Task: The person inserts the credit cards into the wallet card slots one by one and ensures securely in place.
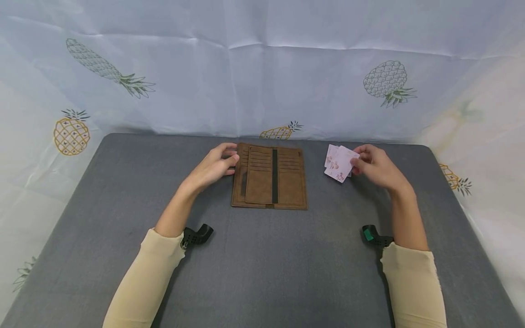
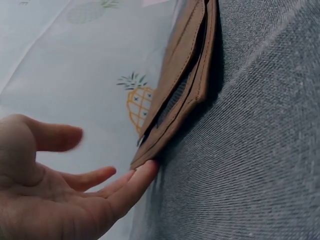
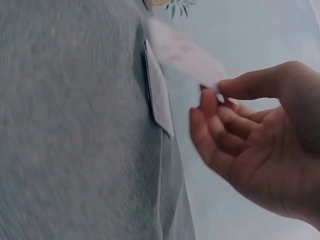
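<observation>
A brown wallet (image 1: 258,182) lies spread open on the grey table, its card slots and a dark strip facing up. At its left edge is my left hand (image 1: 215,165), fingers extended; in the left wrist view the fingertips touch the wallet's edge (image 2: 172,122) and the thumb stands apart. To the right of the wallet, my right hand (image 1: 375,166) pinches a pink flowered card (image 1: 342,164) between thumb and fingers. The right wrist view shows this card (image 3: 182,50) raised above other pale cards (image 3: 159,92) lying on the table.
The grey table (image 1: 270,264) reaches a white cloth backdrop (image 1: 229,91) printed with pineapples. Black devices are worn at the left wrist (image 1: 198,235) and right wrist (image 1: 375,237), just beside the beige sleeves.
</observation>
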### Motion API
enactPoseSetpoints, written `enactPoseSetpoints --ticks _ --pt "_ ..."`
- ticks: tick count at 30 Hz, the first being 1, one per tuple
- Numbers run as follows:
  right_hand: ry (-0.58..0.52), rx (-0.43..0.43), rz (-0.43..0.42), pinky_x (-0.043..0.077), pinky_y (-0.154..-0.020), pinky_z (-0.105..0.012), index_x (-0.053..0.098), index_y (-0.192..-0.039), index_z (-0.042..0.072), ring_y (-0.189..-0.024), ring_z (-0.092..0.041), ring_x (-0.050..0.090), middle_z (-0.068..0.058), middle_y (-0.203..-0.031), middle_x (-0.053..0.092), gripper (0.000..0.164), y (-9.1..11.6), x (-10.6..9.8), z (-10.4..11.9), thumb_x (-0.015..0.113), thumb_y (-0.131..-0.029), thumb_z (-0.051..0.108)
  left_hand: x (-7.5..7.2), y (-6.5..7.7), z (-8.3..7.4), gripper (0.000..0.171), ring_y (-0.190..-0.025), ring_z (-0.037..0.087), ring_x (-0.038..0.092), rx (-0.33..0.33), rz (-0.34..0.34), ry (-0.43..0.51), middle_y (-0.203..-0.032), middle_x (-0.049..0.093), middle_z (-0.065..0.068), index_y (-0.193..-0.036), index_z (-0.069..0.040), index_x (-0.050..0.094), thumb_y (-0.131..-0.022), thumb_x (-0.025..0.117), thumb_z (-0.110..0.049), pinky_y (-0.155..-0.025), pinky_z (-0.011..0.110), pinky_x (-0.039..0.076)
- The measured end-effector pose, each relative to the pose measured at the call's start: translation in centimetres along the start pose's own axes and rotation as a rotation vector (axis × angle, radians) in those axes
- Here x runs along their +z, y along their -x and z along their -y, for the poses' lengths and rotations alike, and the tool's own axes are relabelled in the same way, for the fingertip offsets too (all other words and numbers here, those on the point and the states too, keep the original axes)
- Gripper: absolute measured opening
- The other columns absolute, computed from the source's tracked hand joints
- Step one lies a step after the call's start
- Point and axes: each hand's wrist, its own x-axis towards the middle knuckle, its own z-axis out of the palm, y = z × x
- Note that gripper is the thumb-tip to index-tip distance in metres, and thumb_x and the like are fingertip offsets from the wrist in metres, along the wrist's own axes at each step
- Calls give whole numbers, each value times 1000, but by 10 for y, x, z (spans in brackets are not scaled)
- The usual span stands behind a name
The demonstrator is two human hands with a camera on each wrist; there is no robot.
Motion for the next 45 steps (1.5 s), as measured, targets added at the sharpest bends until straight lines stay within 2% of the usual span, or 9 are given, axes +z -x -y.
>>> enactPoseSetpoints --ticks 4,7,13,20,28,33,38,43,45 --pt "-79 -18 -67 56 -71 -28 46 -128 1 -80 -18 66 -8 -99 67 36 -3 6 9 52 -99 22 1 -3 6 57 -122 28 56 0 1 -61 -150 37 12 -152 -10 26 -98 43 -8 -100 41 50" --pt "-137 -26 -97 57 -73 -28 45 -130 2 -80 -18 67 -4 -97 68 37 -7 15 17 53 -99 21 1 -5 11 61 -118 29 57 9 14 -118 -151 37 12 -152 -8 24 -94 41 0 -97 41 48" --pt "-230 -51 -108 58 -73 -31 46 -130 2 -81 -24 67 -8 -98 68 37 -19 33 29 54 -98 20 3 -7 16 61 -129 33 48 32 19 -166 -150 36 14 -152 -9 26 -95 47 1 -100 45 48" --pt "-232 -90 -84 58 -76 -32 46 -130 4 -85 -29 66 -12 -98 66 36 -31 41 41 54 -98 21 4 -9 17 64 -126 33 49 43 -6 -170 -146 39 14 -149 -8 28 -91 52 6 -99 45 48" --pt "-319 -128 -68 59 -78 -34 45 -128 5 -82 -30 67 -13 -97 66 34 -47 47 56 54 -98 17 5 -8 17 65 -127 33 48 39 -8 -171 -147 37 14 -150 -9 27 -92 51 5 -99 46 48" --pt "-302 -163 -36 58 -78 -39 47 -126 4 -84 -37 65 -16 -96 66 31 -51 56 55 53 -98 15 5 -8 17 65 -127 32 48 36 -9 -169 -147 37 13 -150 -10 27 -92 51 5 -99 45 48" --pt "-291 -171 -34 57 -70 -36 48 -124 5 -85 -39 66 -18 -96 67 28 -52 62 52 53 -98 13 5 -8 16 65 -125 32 49 50 -10 -180 -146 38 13 -150 -10 28 -91 51 5 -98 45 48" --pt "-329 -193 -28 59 -74 -39 49 -121 1 -80 -39 66 -20 -90 65 26 -55 66 53 55 -95 6 6 -8 16 65 -124 30 50 53 -15 -175 -145 39 11 -149 -11 29 -90 51 5 -97 44 48" --pt "-312 -205 -28 59 -73 -40 50 -120 1 -79 -38 67 -20 -89 65 26 -56 67 53 56 -95 6 6 -8 16 65 -123 31 50 56 -17 -170 -145 39 11 -149 -11 29 -90 51 5 -97 44 48"
